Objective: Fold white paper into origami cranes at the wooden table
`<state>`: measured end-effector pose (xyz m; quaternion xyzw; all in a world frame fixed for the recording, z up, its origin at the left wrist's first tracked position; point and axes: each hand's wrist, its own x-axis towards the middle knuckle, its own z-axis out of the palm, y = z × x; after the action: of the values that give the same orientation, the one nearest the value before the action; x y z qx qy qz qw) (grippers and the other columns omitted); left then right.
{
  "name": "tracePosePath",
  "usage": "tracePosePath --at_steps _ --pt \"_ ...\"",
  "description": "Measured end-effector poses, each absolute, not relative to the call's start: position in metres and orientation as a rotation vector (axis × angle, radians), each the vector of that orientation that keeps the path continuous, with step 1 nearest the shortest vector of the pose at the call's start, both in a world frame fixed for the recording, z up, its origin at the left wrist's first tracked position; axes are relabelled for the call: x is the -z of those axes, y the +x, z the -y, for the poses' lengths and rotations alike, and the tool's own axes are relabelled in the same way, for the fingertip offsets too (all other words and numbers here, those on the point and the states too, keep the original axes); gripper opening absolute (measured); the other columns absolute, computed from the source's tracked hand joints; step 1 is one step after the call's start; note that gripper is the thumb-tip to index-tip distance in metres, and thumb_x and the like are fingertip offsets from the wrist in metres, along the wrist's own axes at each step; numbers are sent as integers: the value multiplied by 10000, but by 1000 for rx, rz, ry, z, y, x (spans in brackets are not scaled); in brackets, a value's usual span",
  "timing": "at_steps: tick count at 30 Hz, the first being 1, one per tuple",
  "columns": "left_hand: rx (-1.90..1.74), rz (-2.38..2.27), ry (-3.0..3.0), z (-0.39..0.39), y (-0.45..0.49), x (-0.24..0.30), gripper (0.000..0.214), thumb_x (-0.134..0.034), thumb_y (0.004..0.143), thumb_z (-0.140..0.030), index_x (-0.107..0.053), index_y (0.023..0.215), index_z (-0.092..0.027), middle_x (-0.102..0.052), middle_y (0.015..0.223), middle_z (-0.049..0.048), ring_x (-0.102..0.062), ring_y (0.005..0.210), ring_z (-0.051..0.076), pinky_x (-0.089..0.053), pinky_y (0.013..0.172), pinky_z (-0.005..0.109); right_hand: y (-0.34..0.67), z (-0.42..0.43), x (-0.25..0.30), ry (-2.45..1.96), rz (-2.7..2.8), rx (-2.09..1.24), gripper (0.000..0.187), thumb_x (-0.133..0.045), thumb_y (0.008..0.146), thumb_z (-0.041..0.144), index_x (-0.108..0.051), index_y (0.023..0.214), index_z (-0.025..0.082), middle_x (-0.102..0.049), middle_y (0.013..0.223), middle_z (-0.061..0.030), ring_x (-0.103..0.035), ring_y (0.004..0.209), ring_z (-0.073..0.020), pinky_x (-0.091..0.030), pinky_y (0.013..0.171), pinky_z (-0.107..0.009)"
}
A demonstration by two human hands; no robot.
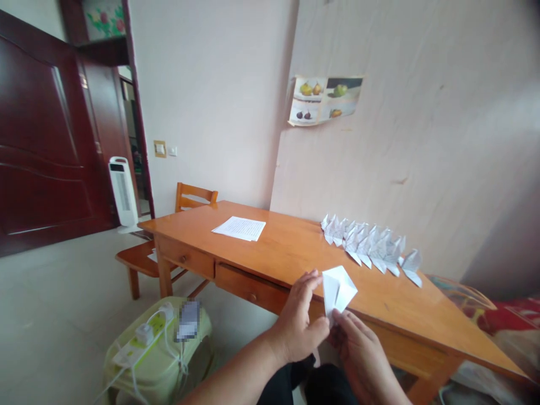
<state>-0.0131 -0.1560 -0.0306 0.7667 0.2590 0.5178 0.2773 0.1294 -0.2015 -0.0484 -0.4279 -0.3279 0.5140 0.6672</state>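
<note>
A white folded paper, kite-shaped with a crease down its middle, is held up over the table's front edge. Its narrow lower end is pinched between the thumb and fingers of my right hand. On the paper's left side is my left hand, curved around that edge, fingertips at its upper left and thumb by the lower tip. Parts of both hands' fingers behind the paper are hidden. Several finished folded-paper pieces stand in rows at the table's back right, one a little apart at the near end.
The wooden table bears a stack of printed sheets at its left. A chair stands beyond its left end. A pale green stool with a power strip and cables is at lower left. A wall backs the table.
</note>
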Motion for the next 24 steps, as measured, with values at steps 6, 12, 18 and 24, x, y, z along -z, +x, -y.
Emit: tracePosePath --at_steps 6,12,18,24 --pt "-1247 -673 1324 156 -7 23 278 -609 898 -404 -648 993 -145 -699 954 93 -634 861 208 -489 812 323 124 208 47 -977 961 -1201 304 -691 868 483 -711 792 189 -667 743 -27 -566 694 -173 -439 651 -271" --pt "-1318 -673 1086 166 -6 12 234 -718 779 -340 -582 729 -157 -572 672 -11 -496 642 116 -402 613 212 114 212 44 -863 916 -1272 290 -701 861 483 -720 917 199 -679 782 -42 -596 749 -208 -459 689 -303" --pt "-1294 -721 1082 170 -6 13 217 -688 756 -312 -558 665 -165 -530 615 -21 -451 587 112 -368 550 214 108 212 37 -962 967 -1246 354 -735 816 527 -711 739 182 -646 648 -25 -530 598 -162 -399 603 -277" --pt "-1426 -762 1084 163 -10 16 262 -625 751 -278 -475 563 -176 -454 541 -39 -395 567 101 -322 555 217 104 217 34 -1019 1028 -1206 385 -739 800 559 -735 745 178 -665 640 -37 -541 610 -158 -404 621 -272"
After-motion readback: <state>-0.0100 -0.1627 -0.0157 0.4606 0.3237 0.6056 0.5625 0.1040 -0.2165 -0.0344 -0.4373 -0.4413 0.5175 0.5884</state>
